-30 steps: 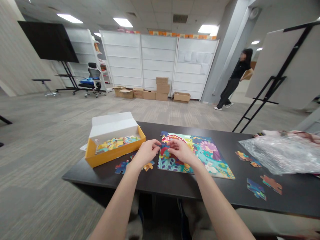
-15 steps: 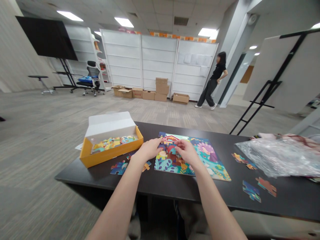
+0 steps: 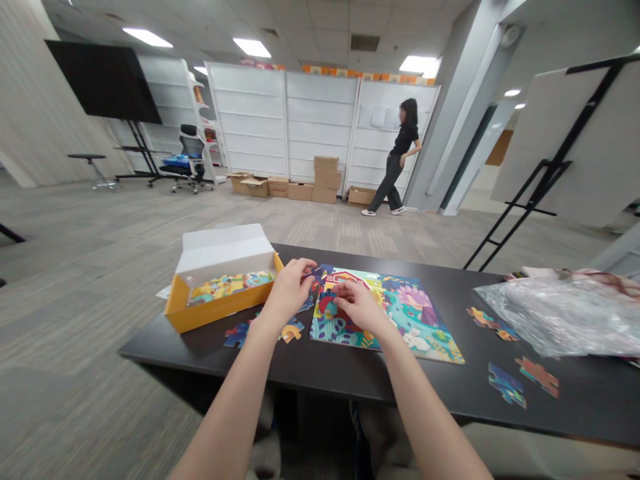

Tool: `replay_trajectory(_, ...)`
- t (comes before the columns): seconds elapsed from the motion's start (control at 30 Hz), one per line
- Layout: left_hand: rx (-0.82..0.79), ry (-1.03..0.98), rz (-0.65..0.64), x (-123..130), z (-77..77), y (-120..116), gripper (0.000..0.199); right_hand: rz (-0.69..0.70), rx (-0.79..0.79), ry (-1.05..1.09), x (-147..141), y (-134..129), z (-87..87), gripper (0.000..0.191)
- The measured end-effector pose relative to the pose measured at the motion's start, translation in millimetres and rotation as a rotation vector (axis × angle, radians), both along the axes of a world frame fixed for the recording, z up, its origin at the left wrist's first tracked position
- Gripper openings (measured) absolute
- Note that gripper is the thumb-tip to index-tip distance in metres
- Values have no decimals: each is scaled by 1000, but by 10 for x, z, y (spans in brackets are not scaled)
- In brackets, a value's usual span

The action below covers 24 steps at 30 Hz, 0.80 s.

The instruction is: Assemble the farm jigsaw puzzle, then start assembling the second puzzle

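Jigsaw puzzle sits part-built on the table. Head view: left hand curled over a blue piece at the puzzle's left edge, right hand half-closed on the red barn area (both grips unclear). Piece needs seating edge to edge. Yellow box just left, loose pieces beside it.

The jigsaw puzzle showed a red barn amid teal, green and purple patterns. Left of the puzzle, the yellow box had a white lid and held multicoloured pieces. Right of the puzzle, the loose pieces were blue and orange, beside a translucent silvery plastic bag, and the tabletop beneath them was black.
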<state>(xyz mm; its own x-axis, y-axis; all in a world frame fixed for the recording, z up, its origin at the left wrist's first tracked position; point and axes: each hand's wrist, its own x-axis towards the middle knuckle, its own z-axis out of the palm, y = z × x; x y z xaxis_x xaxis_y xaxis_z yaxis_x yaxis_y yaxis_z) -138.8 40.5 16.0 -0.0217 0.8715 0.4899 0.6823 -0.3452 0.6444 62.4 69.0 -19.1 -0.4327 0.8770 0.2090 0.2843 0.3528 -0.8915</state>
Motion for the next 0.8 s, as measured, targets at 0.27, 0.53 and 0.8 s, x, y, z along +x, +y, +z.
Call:
replay_trajectory(0.27, -407, -89, -377, -87, 376, -528, 25, 2, 20, -89, -58, -15, -11, 23)
replay_trajectory(0.53, -613, 84, -548, 103, 243, -621, 17, 17, 90, -203, -9, -67, 33, 27)
replay_trajectory(0.8, -561, 212, -468, 91, 109, -566, 16, -5, 164, -276, 70, -80, 124, 19)
